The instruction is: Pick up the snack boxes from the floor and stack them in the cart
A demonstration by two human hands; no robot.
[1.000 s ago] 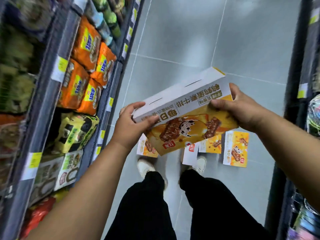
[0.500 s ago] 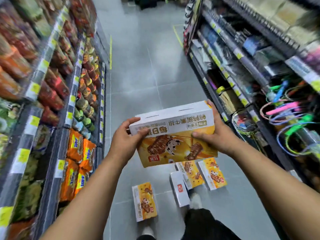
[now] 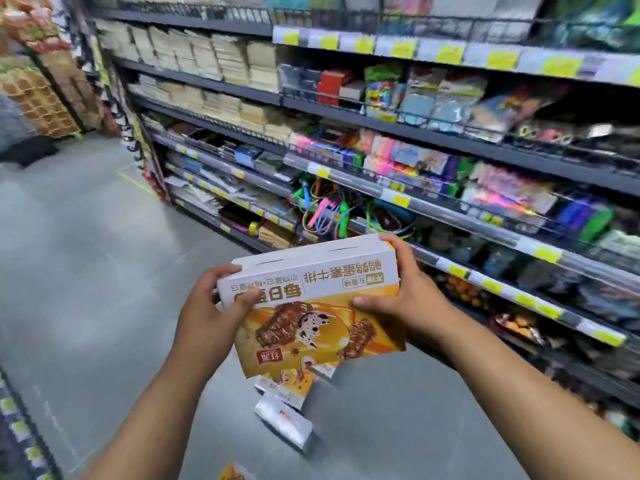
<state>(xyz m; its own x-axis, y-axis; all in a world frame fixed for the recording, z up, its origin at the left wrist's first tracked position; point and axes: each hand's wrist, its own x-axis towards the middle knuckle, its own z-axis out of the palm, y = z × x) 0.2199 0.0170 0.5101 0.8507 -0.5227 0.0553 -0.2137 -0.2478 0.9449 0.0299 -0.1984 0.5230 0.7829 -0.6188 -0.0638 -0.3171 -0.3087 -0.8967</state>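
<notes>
My view has swung right, onto shelving [image 3: 433, 143] at 1 o'clock. The snack box [image 3: 322, 317] is at centre, in carry: my left hand [image 3: 204, 306] grips its 9 o'clock end, my right hand [image 3: 408, 292] its 3 o'clock end. At 6 o'clock, spare boxes [image 3: 284, 420] lie on the floor [image 3: 86, 271]. The cart is unseen; next, locate it.

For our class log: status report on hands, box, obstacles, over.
Grips: left hand and right hand on snack box ends. Box held aloft. Fallen boxes on floor below; cart not in view.
</notes>
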